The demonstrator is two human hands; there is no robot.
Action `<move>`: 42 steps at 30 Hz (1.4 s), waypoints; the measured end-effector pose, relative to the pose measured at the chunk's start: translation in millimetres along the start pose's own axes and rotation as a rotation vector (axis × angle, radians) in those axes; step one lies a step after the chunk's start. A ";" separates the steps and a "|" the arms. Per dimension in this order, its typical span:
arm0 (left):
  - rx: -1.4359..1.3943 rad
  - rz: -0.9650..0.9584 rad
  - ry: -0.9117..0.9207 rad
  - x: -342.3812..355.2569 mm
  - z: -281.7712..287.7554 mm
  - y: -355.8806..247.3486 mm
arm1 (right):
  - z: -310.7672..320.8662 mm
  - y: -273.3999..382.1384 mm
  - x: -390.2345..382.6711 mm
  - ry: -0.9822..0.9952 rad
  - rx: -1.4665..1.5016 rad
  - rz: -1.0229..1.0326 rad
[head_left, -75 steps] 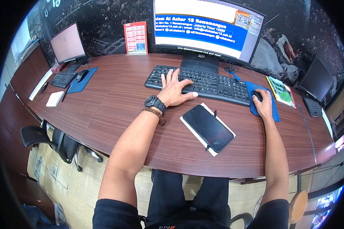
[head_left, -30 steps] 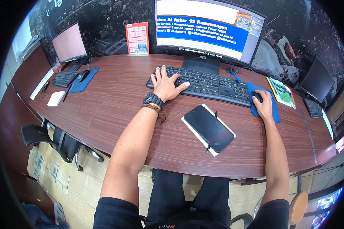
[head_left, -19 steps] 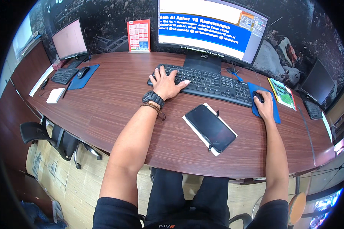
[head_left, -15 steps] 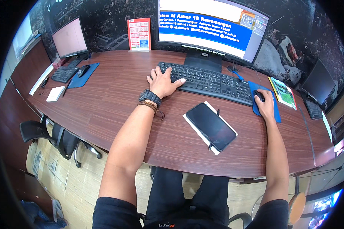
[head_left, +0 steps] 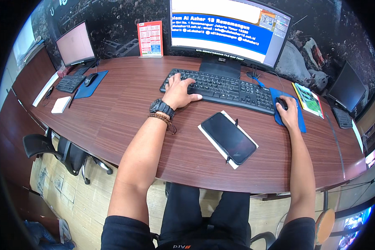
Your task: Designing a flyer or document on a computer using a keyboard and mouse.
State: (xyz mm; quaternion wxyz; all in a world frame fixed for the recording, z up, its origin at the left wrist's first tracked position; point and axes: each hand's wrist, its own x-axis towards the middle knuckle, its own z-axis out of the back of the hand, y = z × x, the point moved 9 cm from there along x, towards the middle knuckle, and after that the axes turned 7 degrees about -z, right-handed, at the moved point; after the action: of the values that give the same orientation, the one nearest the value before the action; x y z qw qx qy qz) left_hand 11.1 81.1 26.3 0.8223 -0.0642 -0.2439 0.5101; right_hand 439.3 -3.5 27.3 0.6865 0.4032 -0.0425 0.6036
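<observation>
Left hand [head_left: 179,92], loosely spread, had drawn slightly back on keyboard [head_left: 227,89]; right hand [head_left: 290,114] stayed curled over mouse [head_left: 282,102], both apparently in use.

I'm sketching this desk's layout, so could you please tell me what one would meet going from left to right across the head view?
Pale-screened monitor → red-and-white desk calendar → left hand → black phone → right hand on a mouse → green-covered booklet → dark-screened monitor.
</observation>
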 end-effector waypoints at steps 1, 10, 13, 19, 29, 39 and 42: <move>0.003 -0.007 0.031 -1.3 -1.3 -6.5 | 0.5 -1.2 0.0 -0.001 -0.003 0.000; 0.042 0.000 0.106 -2.1 -3.6 -11.8 | 0.6 4.7 -1.3 -0.011 -0.034 0.001; 0.142 -0.019 0.089 -2.4 -2.2 -21.6 | 8.9 18.1 -2.8 -0.050 -0.094 0.066; 0.154 0.078 -0.102 -2.7 6.9 8.9 | -37.6 145.3 -16.2 0.210 -0.035 0.418; 0.128 0.173 -0.058 -5.7 0.4 12.7 | -141.1 217.6 -18.9 0.501 -0.111 0.428; 0.149 0.113 -0.112 -3.0 8.9 5.5 | -109.0 157.1 8.7 0.329 0.013 0.206; 0.140 0.105 -0.117 -2.3 7.7 2.5 | -108.0 153.6 4.4 0.289 -0.064 0.292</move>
State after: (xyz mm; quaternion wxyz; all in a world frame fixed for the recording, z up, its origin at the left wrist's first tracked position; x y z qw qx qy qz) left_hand 4.7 79.2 31.4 0.7815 0.0107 -0.2514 0.5710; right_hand 261.6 57.0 34.3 0.6033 0.2801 -0.0207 0.7464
